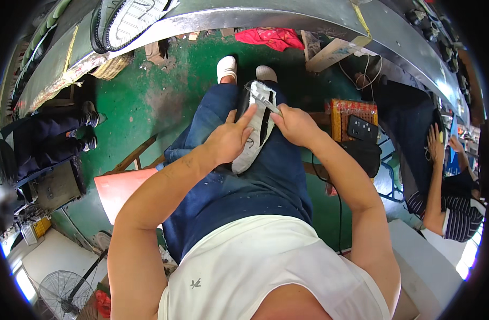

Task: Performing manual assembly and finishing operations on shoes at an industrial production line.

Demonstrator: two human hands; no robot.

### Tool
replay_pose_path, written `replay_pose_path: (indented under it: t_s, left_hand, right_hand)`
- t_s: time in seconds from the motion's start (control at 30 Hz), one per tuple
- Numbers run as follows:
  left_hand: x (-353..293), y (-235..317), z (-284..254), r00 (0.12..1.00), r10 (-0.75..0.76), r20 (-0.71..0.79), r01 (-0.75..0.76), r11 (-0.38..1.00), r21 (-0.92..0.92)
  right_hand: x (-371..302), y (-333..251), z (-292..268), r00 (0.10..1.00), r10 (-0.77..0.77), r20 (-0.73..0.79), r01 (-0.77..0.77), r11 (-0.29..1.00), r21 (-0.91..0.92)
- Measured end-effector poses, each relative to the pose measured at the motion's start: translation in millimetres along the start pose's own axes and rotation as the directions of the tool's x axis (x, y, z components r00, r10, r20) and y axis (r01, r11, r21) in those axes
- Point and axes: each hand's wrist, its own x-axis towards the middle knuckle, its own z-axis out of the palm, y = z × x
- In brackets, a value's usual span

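Observation:
A shoe [248, 152], white with a black side and a black strip along its upturned bottom, rests across my thighs. My left hand [227, 140] is closed on its left side, with the thumb on the white bottom and the index finger reaching toward the tool. My right hand [297, 126] grips a slim grey metal hand tool [264, 100], which lies slantwise over the far part of the shoe. Its exact kind is too small to tell.
Ahead runs a long metal bench [244, 22] with white-and-black shoes [132, 24] at its left. A phone [363, 128] lies on a red-and-yellow box [343, 114] at my right, beside a black bag [362, 157]. Co-workers sit at both sides. A fan [67, 296] stands behind left.

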Motion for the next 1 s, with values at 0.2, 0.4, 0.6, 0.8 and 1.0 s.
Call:
replay_pose_path:
  t_s: [0.2,0.4,0.6,0.8,1.0]
  left_hand:
    - [0,-4,-4,0.992,0.086,0.097,-0.090,0.995,0.040]
    - [-21,-17,27,0.943,0.180,-0.278,-0.213,0.972,-0.094]
    - [-25,-3,34,0.947,-0.233,-0.220,0.118,0.893,-0.435]
    - [-26,-14,29,0.970,-0.238,-0.041,0.189,0.853,-0.487]
    - [-34,16,-12,0.934,-0.273,0.232,0.309,0.941,-0.138]
  right_hand:
    - [-7,-5,2,0.989,0.081,0.125,-0.073,0.995,-0.067]
    - [-12,-10,-15,0.972,0.113,0.205,-0.100,0.992,-0.070]
    - [-28,-21,1,0.971,0.109,0.214,-0.106,0.994,-0.022]
    - [-43,-27,4,0.981,0.097,0.167,-0.114,0.989,0.090]
    - [-60,-12,4,0.938,0.248,0.243,-0.336,0.826,0.452]
